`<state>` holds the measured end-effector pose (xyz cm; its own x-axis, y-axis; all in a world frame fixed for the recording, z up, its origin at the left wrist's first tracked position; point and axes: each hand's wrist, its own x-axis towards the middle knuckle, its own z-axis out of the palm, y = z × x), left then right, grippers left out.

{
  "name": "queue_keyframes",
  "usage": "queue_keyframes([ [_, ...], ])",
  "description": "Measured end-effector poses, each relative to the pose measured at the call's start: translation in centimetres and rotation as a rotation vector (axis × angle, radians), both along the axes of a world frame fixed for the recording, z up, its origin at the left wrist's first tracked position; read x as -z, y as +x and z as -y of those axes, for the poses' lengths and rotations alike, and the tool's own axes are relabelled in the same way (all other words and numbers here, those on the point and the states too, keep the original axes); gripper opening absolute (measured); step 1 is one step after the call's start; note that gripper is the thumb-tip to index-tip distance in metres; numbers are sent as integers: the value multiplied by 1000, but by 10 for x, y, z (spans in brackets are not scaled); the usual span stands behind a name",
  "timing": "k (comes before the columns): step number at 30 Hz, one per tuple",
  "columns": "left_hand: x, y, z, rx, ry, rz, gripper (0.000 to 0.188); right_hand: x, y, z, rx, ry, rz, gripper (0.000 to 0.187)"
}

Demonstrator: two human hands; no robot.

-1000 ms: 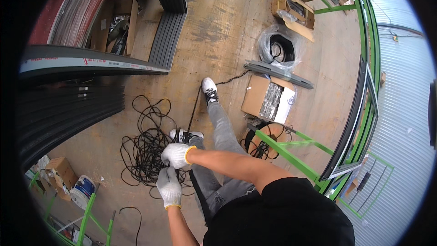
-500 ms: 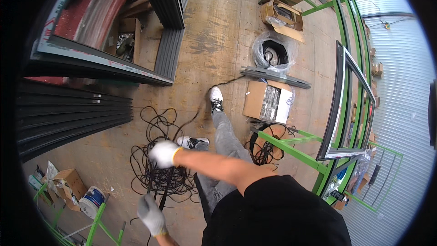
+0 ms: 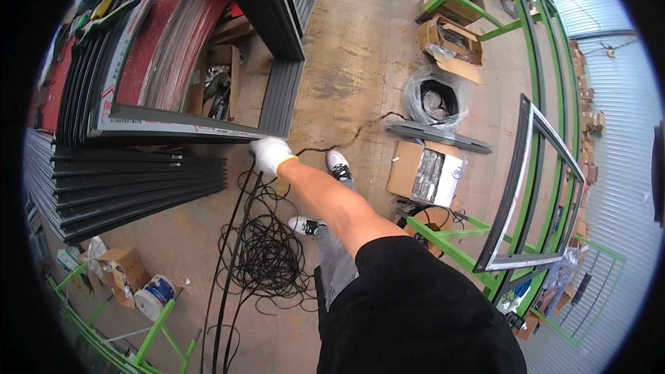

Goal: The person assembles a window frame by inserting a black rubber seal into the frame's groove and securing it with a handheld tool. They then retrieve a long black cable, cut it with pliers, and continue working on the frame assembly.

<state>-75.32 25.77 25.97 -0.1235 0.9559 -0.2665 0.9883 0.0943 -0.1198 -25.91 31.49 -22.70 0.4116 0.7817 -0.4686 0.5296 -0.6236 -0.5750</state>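
- Black strip [image 3: 267,256]: loose tangled heap on floor [image 3: 350,125], beside white shoes [image 3: 337,164].
- Right hand [image 3: 271,155]: gloved fingers closed round strip. Left hand out of frame, can't tell its fingers.
- Done: few lengths up off floor, fist to lower edge. Left: most of it, I'd judge.
- Writing: red print on dark frame [image 3: 173,126], illegible; circled handwritten mark on open carton [image 3: 450,181].
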Motion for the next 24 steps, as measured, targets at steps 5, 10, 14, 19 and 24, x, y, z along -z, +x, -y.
queue_keyframes([
  [5, -23, 30, 22, -43, 70, 3, 43, 18, 44, -9, 153, 3, -92, 30],
  [10, -26, 65, 31, -174, 129, -59, 48, 20, 149, 9, 338, 87, 15, 33],
  [14, -18, 69, 19, -175, 141, -79, 48, 5, 245, 47, 465, 146, 97, 36],
  [19, 10, 43, -2, -131, 145, -96, 49, -20, 341, 120, 667, 243, 242, 42],
  [24, 48, -18, -31, -74, 127, -139, 49, -12, 333, 168, 891, 166, 229, 46],
])
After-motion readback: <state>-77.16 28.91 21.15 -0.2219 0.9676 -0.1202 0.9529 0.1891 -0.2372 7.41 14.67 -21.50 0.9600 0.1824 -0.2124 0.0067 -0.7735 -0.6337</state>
